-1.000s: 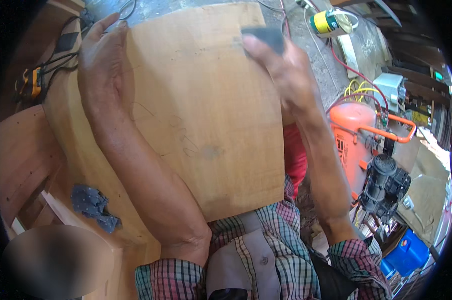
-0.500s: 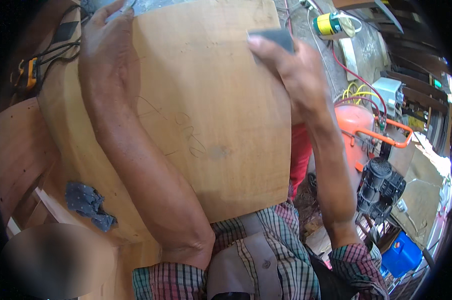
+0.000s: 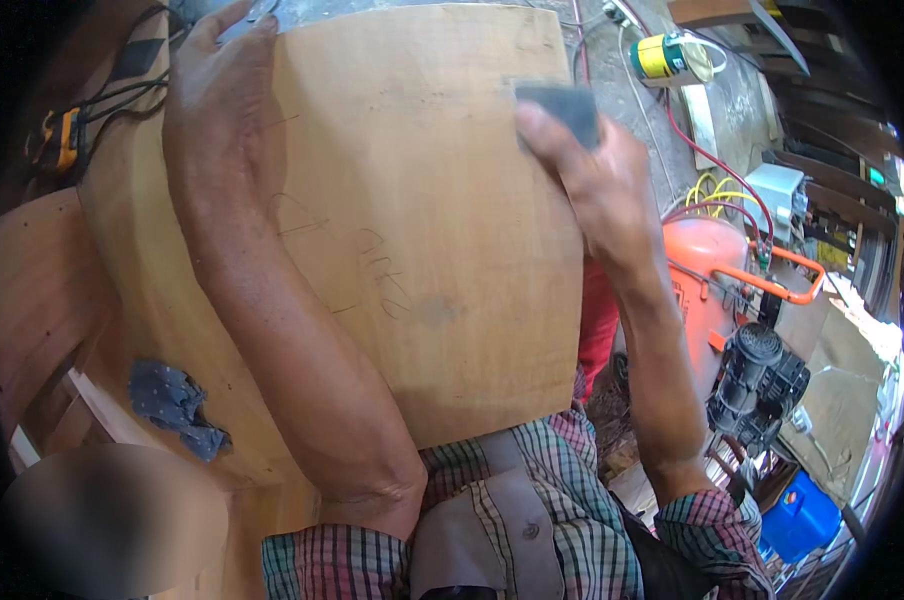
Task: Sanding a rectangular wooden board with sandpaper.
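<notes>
A pale wooden panel point(image 3: 472, 230) with pencil marks lies in front of me, its near edge by my shirt. My right hand point(image 3: 602, 180) is closed around a dark grey sanding block point(image 3: 562, 112), which is slightly blurred and rests on the panel near its far right edge. Toward the far left corner, my left hand point(image 3: 222, 65) grips the panel's edge, its fingertips partly hidden. My left forearm crosses over the panel's left side.
A crumpled blue dotted cloth point(image 3: 177, 408) lies on the wood at left, with an orange-black tool point(image 3: 64, 140) and cables beyond. At right are an orange air compressor point(image 3: 702, 260), a yellow-green can point(image 3: 662, 60), hoses and a blue container point(image 3: 802, 512).
My right hand has moved the sanding block slightly right and nearer along the panel. The panel and my left hand have shifted only slightly in view.
</notes>
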A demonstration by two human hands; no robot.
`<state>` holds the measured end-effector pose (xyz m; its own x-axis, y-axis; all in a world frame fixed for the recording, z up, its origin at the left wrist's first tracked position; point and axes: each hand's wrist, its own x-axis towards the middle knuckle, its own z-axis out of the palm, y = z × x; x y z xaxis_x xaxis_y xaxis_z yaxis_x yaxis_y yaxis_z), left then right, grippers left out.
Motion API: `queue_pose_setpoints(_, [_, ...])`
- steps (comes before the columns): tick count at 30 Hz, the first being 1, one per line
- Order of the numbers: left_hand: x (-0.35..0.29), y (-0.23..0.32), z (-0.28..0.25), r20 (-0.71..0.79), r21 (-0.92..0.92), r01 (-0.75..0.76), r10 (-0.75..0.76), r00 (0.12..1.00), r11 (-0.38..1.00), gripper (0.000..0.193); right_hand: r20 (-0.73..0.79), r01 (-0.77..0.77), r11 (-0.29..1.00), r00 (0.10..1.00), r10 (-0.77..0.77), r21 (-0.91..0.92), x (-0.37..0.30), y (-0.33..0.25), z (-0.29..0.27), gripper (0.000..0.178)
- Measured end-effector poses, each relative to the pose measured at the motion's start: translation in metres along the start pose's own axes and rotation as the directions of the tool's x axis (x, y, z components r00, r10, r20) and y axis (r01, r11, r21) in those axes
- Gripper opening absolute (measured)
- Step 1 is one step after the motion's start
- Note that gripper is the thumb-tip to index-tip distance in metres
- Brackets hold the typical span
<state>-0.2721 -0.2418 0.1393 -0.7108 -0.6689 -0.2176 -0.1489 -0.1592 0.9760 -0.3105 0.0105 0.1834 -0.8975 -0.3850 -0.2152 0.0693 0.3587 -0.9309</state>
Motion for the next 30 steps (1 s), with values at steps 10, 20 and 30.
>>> queue_pose_setpoints(10, [-0.01,0.007,0.0,-0.06,-0.076,-0.009,0.005,0.998,0.997,0.043,0.048,0.051,0.986,0.998,-0.044,-0.161,0.001,-0.002,-0.004,0.041])
queue_pose_setpoints(20, [0.007,0.008,0.0,-0.066,0.013,0.032,-0.031,0.997,0.999,0.042,0.021,0.082,0.993,0.997,-0.081,-0.09,0.014,-0.001,-0.006,0.026])
queue_pose_setpoints(30, [0.002,-0.011,-0.011,-0.016,-0.055,-0.107,0.106,0.994,0.993,0.037,0.006,0.042,0.969,0.999,-0.042,-0.244,0.022,-0.014,-0.007,0.04])
